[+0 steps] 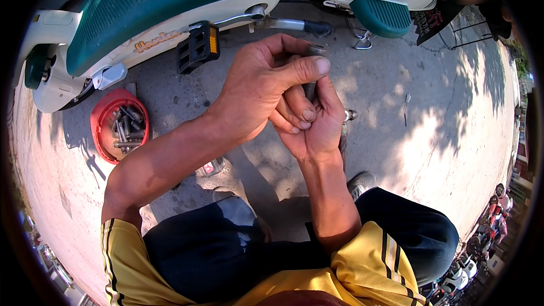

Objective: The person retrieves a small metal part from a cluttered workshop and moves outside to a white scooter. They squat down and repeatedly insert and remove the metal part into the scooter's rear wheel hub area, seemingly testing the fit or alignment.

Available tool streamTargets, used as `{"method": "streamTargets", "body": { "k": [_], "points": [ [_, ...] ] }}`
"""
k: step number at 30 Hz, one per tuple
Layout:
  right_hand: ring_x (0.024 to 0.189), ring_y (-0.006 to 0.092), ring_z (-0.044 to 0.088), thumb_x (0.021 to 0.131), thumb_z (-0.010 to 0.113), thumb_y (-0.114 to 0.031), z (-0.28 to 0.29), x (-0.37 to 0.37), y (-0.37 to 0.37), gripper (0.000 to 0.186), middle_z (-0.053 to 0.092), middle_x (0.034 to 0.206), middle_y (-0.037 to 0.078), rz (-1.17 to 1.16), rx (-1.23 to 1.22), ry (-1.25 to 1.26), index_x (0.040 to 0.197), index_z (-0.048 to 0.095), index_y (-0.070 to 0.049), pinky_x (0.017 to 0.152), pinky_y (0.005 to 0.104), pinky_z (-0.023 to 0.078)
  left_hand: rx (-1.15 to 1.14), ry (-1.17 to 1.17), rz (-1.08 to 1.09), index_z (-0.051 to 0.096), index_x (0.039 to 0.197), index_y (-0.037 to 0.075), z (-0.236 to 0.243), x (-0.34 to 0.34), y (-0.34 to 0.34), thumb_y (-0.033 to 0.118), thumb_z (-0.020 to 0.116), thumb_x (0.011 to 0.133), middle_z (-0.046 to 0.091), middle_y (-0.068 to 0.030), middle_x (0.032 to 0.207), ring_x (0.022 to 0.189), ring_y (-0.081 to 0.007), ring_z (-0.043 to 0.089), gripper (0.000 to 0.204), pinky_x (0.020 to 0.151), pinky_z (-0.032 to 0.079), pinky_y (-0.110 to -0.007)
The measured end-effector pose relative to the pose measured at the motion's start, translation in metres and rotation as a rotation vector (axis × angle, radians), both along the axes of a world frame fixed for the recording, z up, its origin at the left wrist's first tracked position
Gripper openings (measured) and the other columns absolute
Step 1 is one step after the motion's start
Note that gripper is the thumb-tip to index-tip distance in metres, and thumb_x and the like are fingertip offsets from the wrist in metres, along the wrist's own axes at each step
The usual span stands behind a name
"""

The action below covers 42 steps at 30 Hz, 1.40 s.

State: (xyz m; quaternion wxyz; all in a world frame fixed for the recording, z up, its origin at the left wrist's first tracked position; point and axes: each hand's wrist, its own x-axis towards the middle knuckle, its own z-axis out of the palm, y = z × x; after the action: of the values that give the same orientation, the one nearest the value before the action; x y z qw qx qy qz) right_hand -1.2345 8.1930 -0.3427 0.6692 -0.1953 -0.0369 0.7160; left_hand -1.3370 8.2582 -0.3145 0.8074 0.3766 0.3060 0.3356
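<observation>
My left hand (263, 82) is closed, its thumb and forefinger pinching the round end of a dark metal socket-like piece (317, 50). From there a dark stem runs down toward my right hand (319, 127), which lies close under the left one with its palm partly turned up. The right fingers are mostly hidden behind the left hand, and the stem's lower end cannot be seen. Beside my right wrist, a metal tool with a shiny round head (351, 115) shows on the ground.
A green and white scooter (187, 0) stands ahead, its black pedal (198, 48) jutting toward my left hand. Left of my forearm sits a red bowl (101, 130) of metal sockets and parts. Another scooter's green footrest (382, 17) and a person (496, 14) are at far right.
</observation>
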Motion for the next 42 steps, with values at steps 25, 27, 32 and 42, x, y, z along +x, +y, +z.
{"method": "streamTargets", "body": {
  "k": [25,27,32,42],
  "points": [
    [0.042,0.0083,0.028,0.112,0.033,-0.043,-0.0008,-0.0043,-0.002,0.046,0.034,0.052,-0.004,0.003,0.017,0.037,0.092,0.052,-0.007,0.04,0.0222,0.026,0.03,-0.005,-0.039,0.061,0.122,-0.004,0.005,-0.0071,-0.0014,0.016,0.073,0.096,0.069,-0.0118,0.088,0.053,-0.0158,0.067,0.035,0.044,0.058,-0.027],
    [0.042,0.0084,0.028,0.112,0.033,-0.043,0.0001,-0.0048,-0.0021,0.046,0.034,0.052,-0.003,0.0,0.011,0.023,0.092,0.052,-0.007,0.04,0.0222,0.026,0.041,-0.009,-0.029,0.061,0.122,-0.005,0.0019,-0.0065,-0.0019,0.015,0.073,0.096,0.069,-0.0122,0.089,0.054,-0.016,0.068,0.035,0.044,0.058,-0.027],
    [0.041,0.0083,0.028,0.112,0.032,-0.041,0.0011,-0.0048,-0.0018,0.045,0.034,0.053,-0.003,-0.002,0.022,-0.017,0.095,0.053,-0.005,0.04,0.0223,0.026,0.06,0.039,0.001,0.06,0.12,-0.004,0.0013,-0.0039,-0.0025,0.011,0.075,0.094,0.068,-0.0115,0.089,0.052,-0.0149,0.065,0.034,0.042,0.055,-0.026],
    [0.041,0.0078,0.028,0.112,0.032,-0.039,-0.0007,-0.0034,-0.0033,0.043,0.035,0.053,-0.003,0.011,0.029,0.034,0.097,0.053,-0.005,0.039,0.0227,0.025,0.083,0.083,0.023,0.054,0.112,-0.007,0.0031,-0.0008,-0.0035,0.014,0.081,0.088,0.063,-0.0102,0.081,0.05,-0.0141,0.064,0.042,0.042,0.053,-0.024]
  ]
}}
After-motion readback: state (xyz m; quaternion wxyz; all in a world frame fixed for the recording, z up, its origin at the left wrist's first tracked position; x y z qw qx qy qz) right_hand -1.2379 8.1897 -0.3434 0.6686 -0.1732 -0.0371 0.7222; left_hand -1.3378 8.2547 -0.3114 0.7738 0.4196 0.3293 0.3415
